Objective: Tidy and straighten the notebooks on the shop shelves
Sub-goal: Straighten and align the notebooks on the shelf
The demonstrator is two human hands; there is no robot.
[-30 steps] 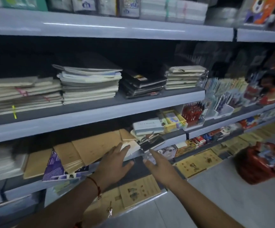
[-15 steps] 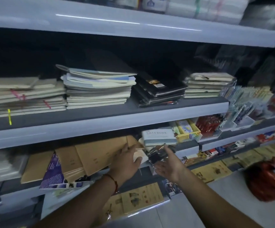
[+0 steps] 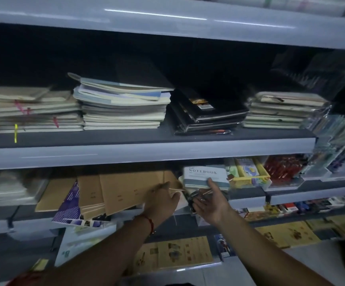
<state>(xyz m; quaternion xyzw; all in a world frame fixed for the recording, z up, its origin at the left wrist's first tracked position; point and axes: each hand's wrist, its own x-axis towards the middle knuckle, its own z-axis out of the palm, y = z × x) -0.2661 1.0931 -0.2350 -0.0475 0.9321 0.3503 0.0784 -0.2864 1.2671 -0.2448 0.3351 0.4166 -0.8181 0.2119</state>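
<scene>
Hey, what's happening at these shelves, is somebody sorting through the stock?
A person is tidying shop shelves. Their left hand rests on the edge of a fanned, untidy pile of brown kraft-paper notebooks on the lower shelf. Their right hand, palm up, reaches under a small grey box printed NOTEBOOK, with one fingertip touching its front. On the grey shelf above, a stack of black notebooks lies askew, so the straightening is not finished.

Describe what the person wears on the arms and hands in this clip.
Both forearms are bare, with no sleeve in view. The left wrist carries a thin red thread bracelet. The left hand and right hand show no gloves; rings or a watch cannot be made out in the dim light.
</scene>
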